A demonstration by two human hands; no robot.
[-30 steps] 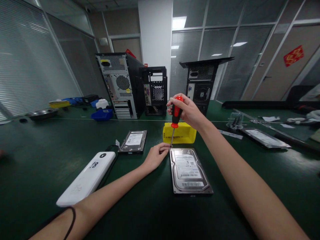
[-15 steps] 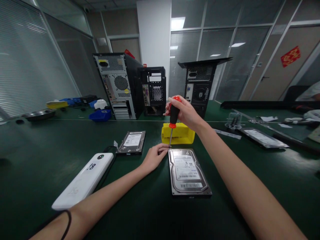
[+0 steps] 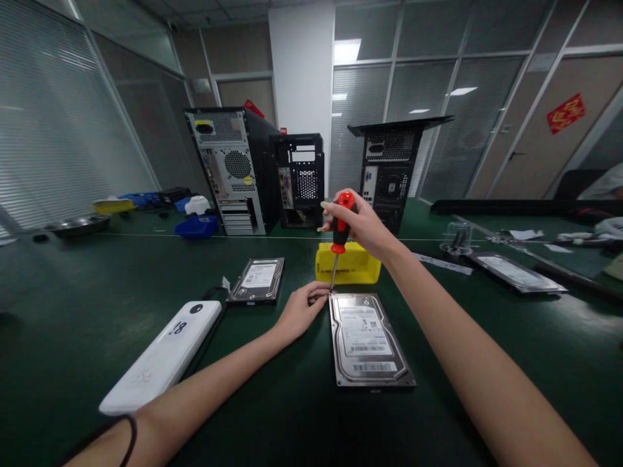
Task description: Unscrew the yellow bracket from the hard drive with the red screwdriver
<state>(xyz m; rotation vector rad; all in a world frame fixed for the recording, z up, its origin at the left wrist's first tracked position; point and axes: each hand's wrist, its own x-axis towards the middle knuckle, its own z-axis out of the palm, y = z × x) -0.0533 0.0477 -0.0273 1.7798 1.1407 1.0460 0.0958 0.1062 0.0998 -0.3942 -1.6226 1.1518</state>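
Note:
My right hand (image 3: 360, 220) is wrapped round the red and black handle of a screwdriver (image 3: 339, 237). Its thumb lies across the upper handle. The shaft points down and leans slightly, with its tip at the far left corner of a silver hard drive (image 3: 367, 337) lying flat, label up. Beside that corner, my left hand (image 3: 304, 308) rests on the table, fingers curled and pressed together, the fingertips close to the screwdriver tip. Whatever sits between those fingertips is too small to make out. Just behind the drive stands a yellow plastic bin (image 3: 357, 264).
A second hard drive (image 3: 257, 280) and a white power bank (image 3: 163, 357) with a cable lie to the left. Computer cases (image 3: 260, 175) stand at the back. On the right are another hard drive (image 3: 516, 271) and a clear cup (image 3: 456, 239). A blue bin (image 3: 196, 227) sits back left.
The fingers of my right hand have shifted round the screwdriver handle, the thumb now lying across it. The screwdriver tip and my left hand stay at the drive's corner.

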